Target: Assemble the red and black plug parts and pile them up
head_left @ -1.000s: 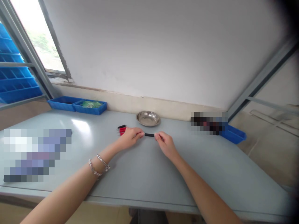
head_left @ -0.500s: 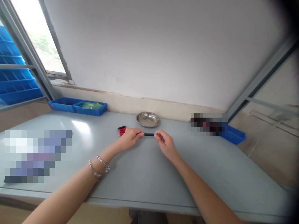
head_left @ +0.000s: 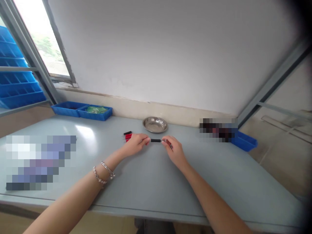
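Between my two hands a short black rod (head_left: 155, 140) lies level, just in front of the round metal dish (head_left: 155, 124). The fingertips of my left hand (head_left: 136, 144) pinch its left end. At its right end, my right hand (head_left: 173, 150) has thumb and fingers closed on the thin metal tip. Several red rods (head_left: 128, 136) and another black rod (head_left: 127, 133) lie beside my left hand, which partly covers them.
Two blue trays (head_left: 95, 112) stand at the back left, one with green packets. A blue bin (head_left: 245, 141) is at the right edge, beside a blurred-out dark item. Another blurred patch covers the table's left side (head_left: 85, 162).
The view has shifted very slightly. A bit more of the metal tip shows at my right fingertips; both hands keep their hold on the black rod.
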`<action>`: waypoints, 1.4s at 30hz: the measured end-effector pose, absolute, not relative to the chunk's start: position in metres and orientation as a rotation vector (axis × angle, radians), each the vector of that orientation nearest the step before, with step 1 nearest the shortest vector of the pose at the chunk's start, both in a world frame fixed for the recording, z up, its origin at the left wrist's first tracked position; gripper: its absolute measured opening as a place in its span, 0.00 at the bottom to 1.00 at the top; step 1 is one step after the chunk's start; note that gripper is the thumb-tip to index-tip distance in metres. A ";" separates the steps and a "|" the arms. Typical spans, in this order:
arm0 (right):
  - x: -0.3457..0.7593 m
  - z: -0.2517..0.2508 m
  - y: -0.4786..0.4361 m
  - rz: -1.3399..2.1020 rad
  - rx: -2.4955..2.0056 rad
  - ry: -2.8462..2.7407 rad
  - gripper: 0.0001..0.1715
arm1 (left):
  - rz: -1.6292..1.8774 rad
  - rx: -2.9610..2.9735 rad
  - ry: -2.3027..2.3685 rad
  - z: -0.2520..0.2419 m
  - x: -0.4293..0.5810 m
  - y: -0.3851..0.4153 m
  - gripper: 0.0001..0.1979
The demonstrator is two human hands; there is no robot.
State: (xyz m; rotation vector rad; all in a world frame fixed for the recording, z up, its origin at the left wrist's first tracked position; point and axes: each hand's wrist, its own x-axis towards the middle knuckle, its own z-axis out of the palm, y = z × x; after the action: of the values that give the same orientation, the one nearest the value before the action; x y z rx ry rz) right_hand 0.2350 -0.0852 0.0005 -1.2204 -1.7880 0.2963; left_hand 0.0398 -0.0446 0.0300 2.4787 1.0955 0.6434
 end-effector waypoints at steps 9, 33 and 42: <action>0.235 -0.006 -0.081 0.366 -1.252 -1.753 0.11 | 0.637 2.491 1.077 0.029 0.040 -0.044 0.18; 0.234 -0.003 -0.083 0.416 -1.240 -1.760 0.11 | 0.645 2.496 1.062 0.028 0.041 -0.044 0.18; 0.235 -0.003 -0.080 0.305 -1.246 -1.849 0.18 | 0.640 2.506 1.062 0.026 0.041 -0.043 0.17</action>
State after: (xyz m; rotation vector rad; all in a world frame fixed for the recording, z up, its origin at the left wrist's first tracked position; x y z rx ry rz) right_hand 0.2352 -0.0804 -0.0029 -1.2461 -1.8493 0.3054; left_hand 0.0406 -0.0428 0.0257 2.5055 1.0618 0.6398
